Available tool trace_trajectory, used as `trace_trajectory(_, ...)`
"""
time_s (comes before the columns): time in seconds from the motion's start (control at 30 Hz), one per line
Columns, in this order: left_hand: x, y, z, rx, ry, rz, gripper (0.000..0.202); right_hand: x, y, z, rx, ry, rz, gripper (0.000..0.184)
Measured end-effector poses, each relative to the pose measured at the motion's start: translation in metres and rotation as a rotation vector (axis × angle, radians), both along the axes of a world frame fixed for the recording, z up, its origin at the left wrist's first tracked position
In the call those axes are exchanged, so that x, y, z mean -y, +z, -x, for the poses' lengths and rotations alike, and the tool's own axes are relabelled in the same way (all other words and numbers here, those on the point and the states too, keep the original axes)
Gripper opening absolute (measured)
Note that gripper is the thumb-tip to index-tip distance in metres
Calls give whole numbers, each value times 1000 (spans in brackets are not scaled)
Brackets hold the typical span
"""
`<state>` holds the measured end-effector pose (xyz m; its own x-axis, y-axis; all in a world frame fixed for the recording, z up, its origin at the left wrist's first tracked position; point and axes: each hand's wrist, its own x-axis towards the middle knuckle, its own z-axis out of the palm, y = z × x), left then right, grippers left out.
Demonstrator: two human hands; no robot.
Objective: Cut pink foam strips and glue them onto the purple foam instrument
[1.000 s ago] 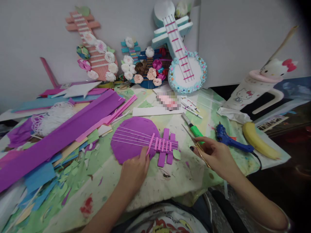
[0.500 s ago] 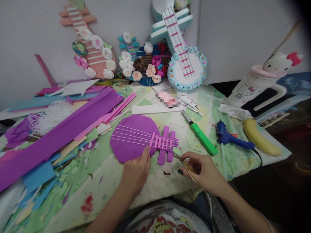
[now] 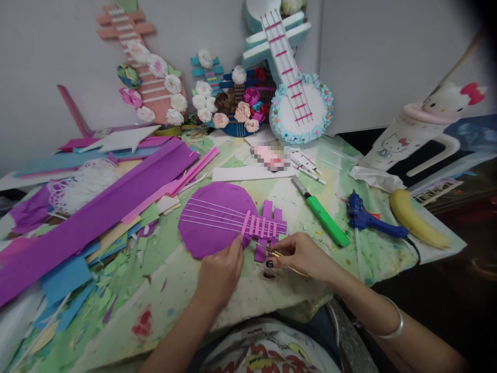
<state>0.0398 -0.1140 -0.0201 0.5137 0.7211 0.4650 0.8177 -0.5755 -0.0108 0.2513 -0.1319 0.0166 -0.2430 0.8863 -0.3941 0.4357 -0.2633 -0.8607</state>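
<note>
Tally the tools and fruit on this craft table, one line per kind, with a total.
Green-handled craft knife: 1
Blue hot glue gun: 1
Thin gold scissors, held in the right hand: 1
Yellow banana: 1
Total: 4

Purple round guitar-shaped foam cut-out [image 3: 217, 217]: matt, smooth sheet. Thin gold-coloured metal scissors [image 3: 276, 254]: glossy. Green-handled craft knife [image 3: 324, 217]: shiny plastic grip, metal blade. Blue glue gun [image 3: 367, 218]: smooth plastic. Silver wrist bangle [image 3: 393, 324]: polished metal. Pale green table cover [image 3: 233, 305]: matt, paint-flecked.
</note>
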Motion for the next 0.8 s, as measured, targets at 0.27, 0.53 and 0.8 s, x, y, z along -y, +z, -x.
trace_trajectory(0.27,-1,-1,0,33,7,19,21,-11,0,-3,3,95,33,34)
trace_trajectory(0.53,-1,-3,2,55,-8,22,19,-12,4,-2,93,108,13,33)
trace_trajectory(0.8,-2,-2,5,222,-71,40,21,-10,3,-4,7,80,5,32)
